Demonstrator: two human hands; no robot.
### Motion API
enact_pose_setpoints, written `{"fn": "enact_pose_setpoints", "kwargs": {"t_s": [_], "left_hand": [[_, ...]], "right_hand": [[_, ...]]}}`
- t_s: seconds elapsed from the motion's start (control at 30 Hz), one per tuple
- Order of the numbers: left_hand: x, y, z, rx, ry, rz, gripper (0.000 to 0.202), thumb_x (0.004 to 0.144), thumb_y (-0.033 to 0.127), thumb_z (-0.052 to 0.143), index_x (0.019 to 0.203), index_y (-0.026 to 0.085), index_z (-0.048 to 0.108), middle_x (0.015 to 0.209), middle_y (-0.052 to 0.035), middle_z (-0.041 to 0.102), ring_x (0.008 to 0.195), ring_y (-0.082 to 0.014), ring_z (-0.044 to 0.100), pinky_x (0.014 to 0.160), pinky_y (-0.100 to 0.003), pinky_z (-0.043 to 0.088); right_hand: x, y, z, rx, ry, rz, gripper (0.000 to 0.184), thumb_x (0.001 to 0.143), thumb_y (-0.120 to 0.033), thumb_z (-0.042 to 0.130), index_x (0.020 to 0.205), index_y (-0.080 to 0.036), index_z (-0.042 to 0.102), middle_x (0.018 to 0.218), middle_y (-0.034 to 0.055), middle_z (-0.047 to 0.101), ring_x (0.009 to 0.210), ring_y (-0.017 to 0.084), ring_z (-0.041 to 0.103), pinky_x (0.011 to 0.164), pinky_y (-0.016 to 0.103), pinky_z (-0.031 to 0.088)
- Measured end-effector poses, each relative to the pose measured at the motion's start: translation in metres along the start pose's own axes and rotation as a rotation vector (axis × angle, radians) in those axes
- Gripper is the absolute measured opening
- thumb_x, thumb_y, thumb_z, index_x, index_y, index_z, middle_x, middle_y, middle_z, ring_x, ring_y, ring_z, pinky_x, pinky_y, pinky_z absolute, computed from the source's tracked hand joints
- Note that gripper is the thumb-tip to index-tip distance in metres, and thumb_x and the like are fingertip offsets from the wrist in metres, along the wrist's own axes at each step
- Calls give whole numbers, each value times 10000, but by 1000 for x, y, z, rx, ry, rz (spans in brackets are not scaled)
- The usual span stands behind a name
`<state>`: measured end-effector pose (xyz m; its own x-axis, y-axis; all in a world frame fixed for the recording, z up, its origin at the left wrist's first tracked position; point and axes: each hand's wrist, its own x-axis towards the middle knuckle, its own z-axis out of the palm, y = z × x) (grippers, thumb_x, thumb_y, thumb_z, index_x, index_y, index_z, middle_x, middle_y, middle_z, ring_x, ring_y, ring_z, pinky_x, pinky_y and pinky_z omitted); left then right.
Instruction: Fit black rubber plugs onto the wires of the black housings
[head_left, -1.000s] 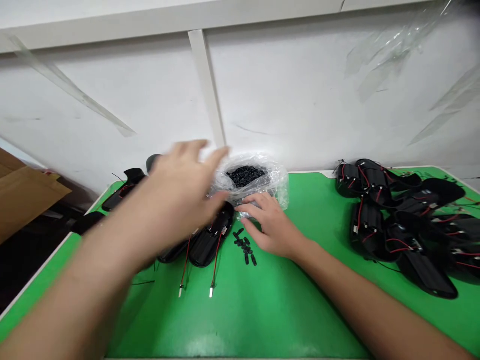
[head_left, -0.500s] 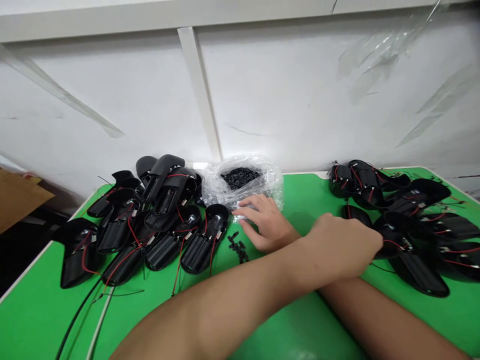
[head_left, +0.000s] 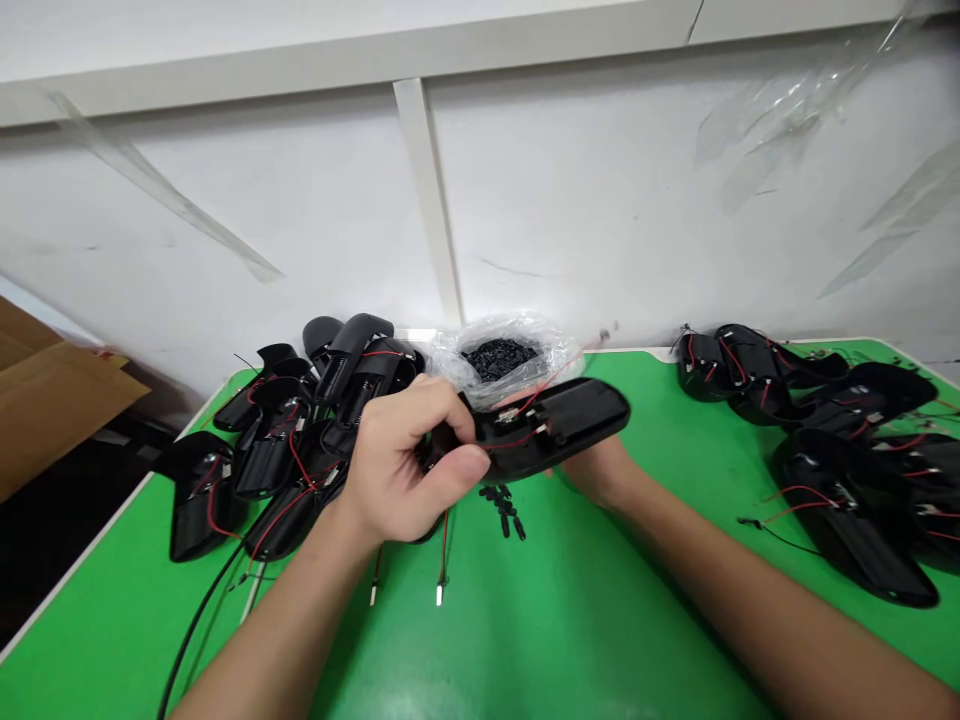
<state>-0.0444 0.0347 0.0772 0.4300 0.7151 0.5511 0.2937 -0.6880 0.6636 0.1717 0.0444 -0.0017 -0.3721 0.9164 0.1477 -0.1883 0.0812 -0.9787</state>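
A black plastic housing [head_left: 577, 412] with a battery compartment and red wires is held up over the middle of the table. My left hand [head_left: 412, 465] is closed on its narrow curved end, thumb on the near side. Behind the housing is my right hand [head_left: 596, 468]; its fingers are mostly hidden, so I cannot tell whether they grip anything. Several small black plastic pieces [head_left: 504, 505] lie on the green table just below the housing. Beyond the hands stands a clear plastic bag [head_left: 559, 355], opened at the top, full of small black pieces [head_left: 499, 358].
Similar wired housings are heaped at the left [head_left: 202, 500] and spread at the right [head_left: 855, 520] of the green table [head_left: 570, 630]. Loose wire ends [head_left: 439, 590] trail near the left forearm. A white wall [head_left: 585, 220] rises behind; a cardboard box [head_left: 60, 400] is at far left.
My left hand has come back from the right-hand group to the middle with a housing in it, uncrossing the arms. The right hand is now behind that housing.
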Motion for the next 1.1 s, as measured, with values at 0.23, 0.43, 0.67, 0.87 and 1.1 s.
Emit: {"fn": "enact_pose_setpoints", "kwargs": {"t_s": [0.23,0.43,0.67,0.87,1.1], "left_hand": [[-12,-22,-2,242,-74,53,329,976,438,471,1002,213,709,935,-49,726,875,-122,624,860,-311,441],[-9,-21,26,-154,290,-548,624,876,543,738,1403,327,484,1172,11,636,796,-49,621,753,-217,510],[-12,-15,46,-440,111,-761,465,845,616,767,1119,257,657,1102,32,728,1075,-94,669,931,-188,542],[-10,-13,43,-539,218,-837,474,799,577,821,1079,254,616,952,39,728,822,-100,718,731,-202,613],[8,-9,15,-720,514,-999,331,760,456,748,914,209,590,714,27,671,415,-111,566,334,-190,411]], "right_hand": [[-1,-17,0,679,-530,569,601,1051,-628,373,1075,-110,679,954,176,782,586,202,707,402,235,444],[-6,-13,21,566,-8,197,624,1063,-475,586,1645,-388,379,1345,41,731,1032,198,763,909,352,633],[-11,4,33,152,-68,-101,841,1057,-472,639,1741,-379,161,1735,3,375,1575,220,408,1336,446,311],[-14,0,26,-419,97,-317,622,1122,-413,497,1697,-217,364,1314,126,623,1238,224,592,1095,414,509],[-7,7,10,-787,-27,-386,226,969,-96,593,1103,-92,775,865,61,638,775,161,589,708,309,454]]}}
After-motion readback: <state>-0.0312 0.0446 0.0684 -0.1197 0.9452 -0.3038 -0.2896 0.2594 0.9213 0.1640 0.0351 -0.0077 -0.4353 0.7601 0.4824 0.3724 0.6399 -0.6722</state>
